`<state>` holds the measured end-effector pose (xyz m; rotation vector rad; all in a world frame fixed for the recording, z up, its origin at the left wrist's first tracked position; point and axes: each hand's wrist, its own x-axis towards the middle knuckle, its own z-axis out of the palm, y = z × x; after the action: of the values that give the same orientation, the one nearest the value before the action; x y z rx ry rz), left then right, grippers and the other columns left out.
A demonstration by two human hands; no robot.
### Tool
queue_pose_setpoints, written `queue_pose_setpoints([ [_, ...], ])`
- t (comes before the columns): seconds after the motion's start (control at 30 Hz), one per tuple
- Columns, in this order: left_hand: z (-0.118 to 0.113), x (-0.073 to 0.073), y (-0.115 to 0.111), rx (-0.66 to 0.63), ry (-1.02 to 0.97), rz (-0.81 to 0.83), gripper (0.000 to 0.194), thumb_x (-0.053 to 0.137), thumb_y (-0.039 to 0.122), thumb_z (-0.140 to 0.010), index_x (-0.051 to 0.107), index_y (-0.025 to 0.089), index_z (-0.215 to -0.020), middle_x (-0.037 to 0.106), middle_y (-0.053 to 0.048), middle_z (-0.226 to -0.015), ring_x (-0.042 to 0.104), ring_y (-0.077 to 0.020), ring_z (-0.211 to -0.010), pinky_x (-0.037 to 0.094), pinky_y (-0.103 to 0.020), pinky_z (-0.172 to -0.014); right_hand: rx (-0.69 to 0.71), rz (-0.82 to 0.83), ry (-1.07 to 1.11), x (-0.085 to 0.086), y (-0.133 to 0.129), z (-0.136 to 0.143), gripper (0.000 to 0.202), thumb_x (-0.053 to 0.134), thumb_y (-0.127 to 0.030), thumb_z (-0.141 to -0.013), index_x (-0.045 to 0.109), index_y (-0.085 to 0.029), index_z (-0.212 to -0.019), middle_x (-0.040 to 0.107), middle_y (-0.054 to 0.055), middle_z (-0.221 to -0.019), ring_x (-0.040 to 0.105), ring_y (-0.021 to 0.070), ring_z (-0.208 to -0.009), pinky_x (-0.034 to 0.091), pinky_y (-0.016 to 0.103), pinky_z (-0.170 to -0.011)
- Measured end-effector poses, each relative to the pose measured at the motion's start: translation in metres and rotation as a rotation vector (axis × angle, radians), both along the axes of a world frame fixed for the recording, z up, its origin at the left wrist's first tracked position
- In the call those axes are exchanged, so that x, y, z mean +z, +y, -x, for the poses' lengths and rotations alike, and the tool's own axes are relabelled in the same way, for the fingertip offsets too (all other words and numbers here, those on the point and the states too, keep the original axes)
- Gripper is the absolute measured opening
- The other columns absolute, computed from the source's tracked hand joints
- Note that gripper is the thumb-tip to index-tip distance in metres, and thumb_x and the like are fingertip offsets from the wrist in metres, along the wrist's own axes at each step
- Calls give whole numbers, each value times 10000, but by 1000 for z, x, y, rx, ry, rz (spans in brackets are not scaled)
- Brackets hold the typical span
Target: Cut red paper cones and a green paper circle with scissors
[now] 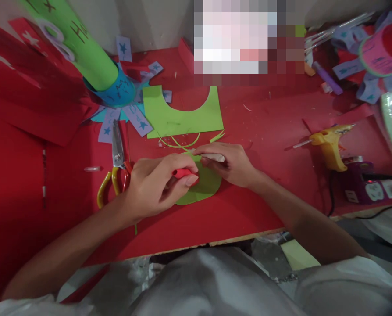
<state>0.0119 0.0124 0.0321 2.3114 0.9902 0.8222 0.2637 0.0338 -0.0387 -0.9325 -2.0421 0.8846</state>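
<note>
Over a round green paper piece [207, 186] on the red table, my left hand [148, 186] is closed on a small red tube [182, 173] with a dark hollow end. Its other end is hidden by my fingers. My right hand [237, 164], to the right and just above the same piece, pinches a short white stick [215, 157]; whether it is a marker cannot be made out. Thin green strips [192, 144] lie beyond my fingers. Left of my left hand are scissors [117, 151] with yellow and red handles.
A green sheet [186, 120] with a round cutout lies behind my hands. At the left stands a green tube [94, 61] in a blue base. A yellow glue gun [329, 142] rests at the right, by a purple box [360, 175] with cables. The table's front edge [242, 237] is close.
</note>
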Motion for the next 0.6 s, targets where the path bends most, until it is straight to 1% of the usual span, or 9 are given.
queue_pose_setpoints([
  [0.1,1,-1,-1,16,9,31,379,546,483,-1131,774,194,-1041,864,-54,-885,764,-143,-655,574,-235,-608,-11,33,22,2,0,4,360,600,-512,-1132,830,-241,-1192,873,84,-1131,827,207,-1007,627,309,-896],
  [0.2,1,-3,-3,44,26,44,430,512,527,-1141,773,197,-1055,867,-47,-897,755,-136,-633,573,-240,-606,-31,29,58,6,0,9,389,581,-528,-1138,824,-225,-1152,866,86,-1106,819,205,-1003,618,309,-893],
  [0.3,1,-5,-5,40,11,23,362,572,503,-1127,765,200,-1077,869,-37,-904,787,-138,-674,600,-225,-638,-61,12,70,9,1,13,381,568,-515,-1144,795,-215,-1077,847,71,-1011,786,182,-902,586,284,-806],
  [0.4,1,-6,-5,30,-6,-18,294,629,475,-1108,756,211,-1087,875,-33,-926,825,-150,-740,644,-215,-704,-110,20,71,11,1,14,337,579,-485,-1138,744,-212,-1030,806,46,-917,722,155,-778,522,263,-698],
  [0.5,0,-6,-5,14,9,-30,277,627,465,-1111,760,224,-1087,875,-30,-927,838,-161,-770,672,-224,-743,-100,41,80,11,3,13,293,588,-443,-1132,710,-211,-1002,767,27,-867,667,139,-713,480,258,-671],
  [0.6,1,-7,-5,20,7,-23,282,625,468,-1106,774,232,-1069,870,-34,-923,840,-171,-782,693,-241,-766,-72,60,86,10,4,13,251,611,-406,-1117,709,-215,-986,760,18,-859,648,133,-699,469,255,-669],
])
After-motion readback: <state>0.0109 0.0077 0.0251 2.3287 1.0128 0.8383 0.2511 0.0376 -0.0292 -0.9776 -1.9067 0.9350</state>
